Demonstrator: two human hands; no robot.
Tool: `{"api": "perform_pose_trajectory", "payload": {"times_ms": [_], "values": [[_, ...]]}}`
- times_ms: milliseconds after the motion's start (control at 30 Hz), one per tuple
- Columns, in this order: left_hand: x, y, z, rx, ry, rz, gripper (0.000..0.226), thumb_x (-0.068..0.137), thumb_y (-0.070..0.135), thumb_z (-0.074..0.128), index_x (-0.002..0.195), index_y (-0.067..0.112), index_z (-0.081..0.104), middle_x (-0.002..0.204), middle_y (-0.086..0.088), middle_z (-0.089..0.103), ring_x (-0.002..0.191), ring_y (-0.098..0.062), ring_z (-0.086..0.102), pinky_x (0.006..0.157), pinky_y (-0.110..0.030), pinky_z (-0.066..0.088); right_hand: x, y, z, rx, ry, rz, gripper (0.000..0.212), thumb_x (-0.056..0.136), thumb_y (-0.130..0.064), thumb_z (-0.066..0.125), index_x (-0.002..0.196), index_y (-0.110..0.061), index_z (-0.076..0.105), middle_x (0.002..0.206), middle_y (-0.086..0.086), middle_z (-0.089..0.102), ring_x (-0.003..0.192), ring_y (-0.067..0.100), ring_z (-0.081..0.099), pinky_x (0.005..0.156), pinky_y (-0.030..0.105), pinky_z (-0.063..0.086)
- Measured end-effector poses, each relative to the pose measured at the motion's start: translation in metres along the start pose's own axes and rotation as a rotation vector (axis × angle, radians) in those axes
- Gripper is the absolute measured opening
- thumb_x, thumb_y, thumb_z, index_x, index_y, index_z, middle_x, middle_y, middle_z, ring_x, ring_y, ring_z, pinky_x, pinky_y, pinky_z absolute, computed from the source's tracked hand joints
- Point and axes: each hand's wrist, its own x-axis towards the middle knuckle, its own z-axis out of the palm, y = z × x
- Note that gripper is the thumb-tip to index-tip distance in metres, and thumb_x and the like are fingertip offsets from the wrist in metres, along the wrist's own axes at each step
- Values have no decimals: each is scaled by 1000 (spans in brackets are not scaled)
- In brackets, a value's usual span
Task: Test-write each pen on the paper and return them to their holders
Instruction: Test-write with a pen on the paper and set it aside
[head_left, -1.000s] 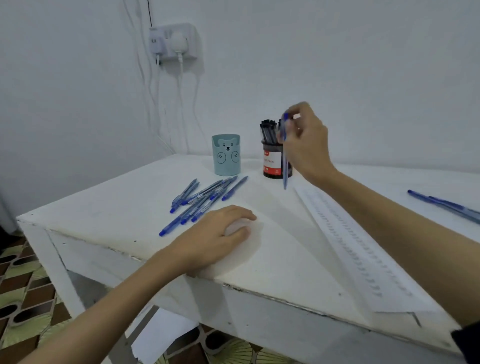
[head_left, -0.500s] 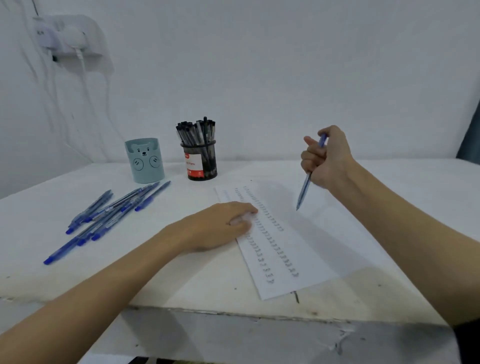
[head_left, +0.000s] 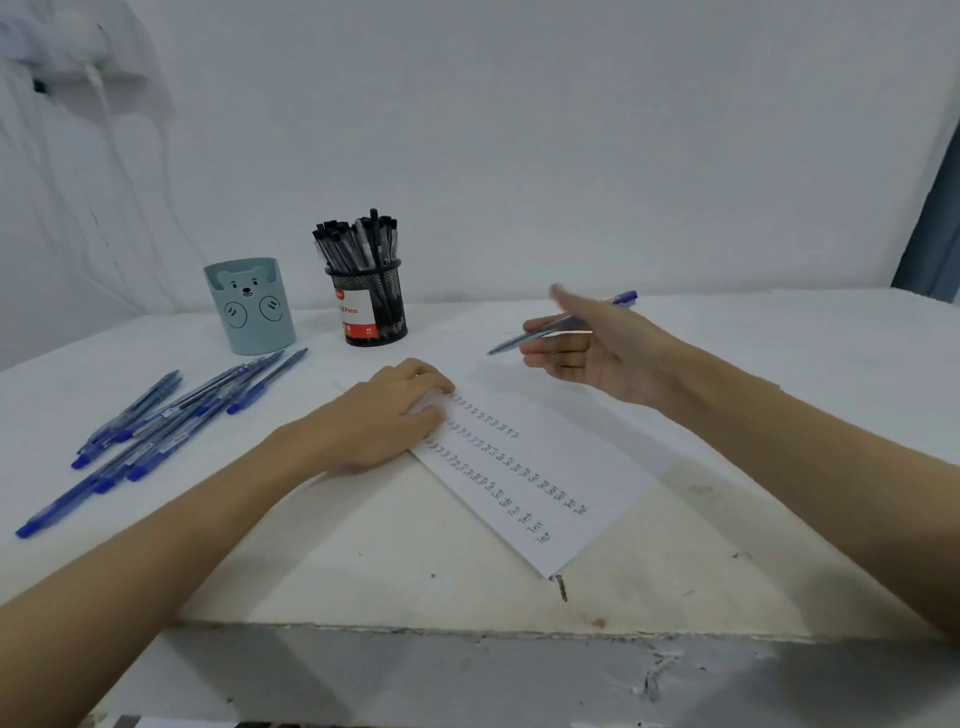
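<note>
In the head view, the left hand (head_left: 382, 415) lies palm down at the centre of the frame, its grip slack and holding nothing, fingers laid flat on the upper left end of the paper (head_left: 524, 467). The paper runs from the centre down toward the lower right on the white worktop (head_left: 363, 561), with rows of small written marks along it and its lower corner close to the worktop's front edge. The right hand (head_left: 597, 348), right of centre and raised above the paper's far end, holds a blue pen (head_left: 535, 336); its grip is loosely closed, the pen lying across the curled fingers, though motion blur hides just how the thumb sits. The pen is nearly level, tip pointing left, clear of the paper, cap end sticking out past the hand to the upper right. At the left of the frame a loose pile of blue pens (head_left: 156, 426) lies on the worktop, well apart from the paper. Behind them, in the upper left of centre, stands a teal cup (head_left: 250, 306) with a bear face, and just beside it to the right a black mesh holder (head_left: 370, 306) packed with black pens (head_left: 353, 241) standing upright.
</note>
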Motion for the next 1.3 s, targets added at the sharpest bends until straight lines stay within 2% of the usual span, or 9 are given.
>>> {"api": "perform_pose_trajectory", "payload": {"times_ms": [100, 167, 267, 433, 567, 767, 900, 1067, 1300], "values": [[14, 2, -1, -40, -19, 54, 42, 100, 26, 37, 141, 27, 34, 150, 11, 25, 137, -7, 23, 112, -24, 18, 4, 8, 9, -70, 147, -110, 21, 86, -9, 64, 69, -9, 52, 49, 3, 45, 48, 17, 39, 46, 22, 33], [23, 7, 0, -57, -24, 84, 42, 100, 21, 34, 142, 24, 33, 151, 10, 26, 137, -6, 23, 108, -18, 15, -3, 12, 16, -92, 64, -106, 11, 88, -8, 55, 78, -5, 57, 49, 7, 54, 47, 21, 47, 50, 25, 38], [30, 11, 9, -141, 12, 123, 41, 99, 20, 34, 140, 23, 39, 144, 8, 38, 129, -6, 34, 106, -21, 24, -14, 23, 29, -214, -79, -138, 19, 85, -12, 50, 83, 0, 65, 65, 15, 65, 52, 23, 56, 53, 25, 40], [28, 12, 20, -229, 91, 110, 42, 97, 19, 37, 137, 26, 43, 130, 11, 48, 106, -1, 42, 90, -19, 30, -11, 33, 39, -302, -69, -246, 47, 97, -26, 47, 57, -2, 54, 40, 3, 40, 32, 12, 30, 35, 14, 23], [27, 12, 19, -259, 98, 106, 43, 92, 29, 39, 134, 31, 44, 131, 12, 48, 99, 2, 47, 84, -14, 32, -12, 35, 38, -391, -23, -305, 46, 92, -27, 56, 52, -4, 56, 40, 7, 48, 29, 14, 36, 34, 16, 26], [23, 7, 13, -250, 66, 84, 35, 97, 31, 44, 132, 34, 46, 133, 19, 44, 114, 3, 38, 90, -11, 27, -8, 41, 36, -555, 54, -424, 48, 75, 7, 54, 41, -14, 27, 44, 5, 29, 34, 4, 49, 31, 12, 25], [24, 4, 11, -258, 42, 89, 35, 97, 35, 44, 132, 36, 45, 137, 20, 43, 122, 3, 37, 97, -16, 25, -6, 43, 35, -552, 29, -425, 49, 74, 8, 52, 41, -15, 24, 35, -2, 25, 36, 6, 52, 32, 11, 24], [24, 2, 13, -286, 67, 94, 34, 95, 36, 47, 130, 36, 48, 135, 21, 45, 117, 7, 38, 88, 3, 24, -6, 43, 37, -561, -10, -425, 51, 74, 7, 53, 39, -16, 25, 34, -4, 25, 36, 6, 50, 32, 10, 25], [24, 3, 14, -279, 66, 80, 34, 95, 36, 46, 130, 36, 48, 133, 21, 45, 113, 7, 37, 83, 7, 21, -8, 40, 38, -549, -3, -427, 46, 76, 8, 52, 43, -12, 26, 47, 7, 29, 31, 3, 46, 31, 9, 22]]}}
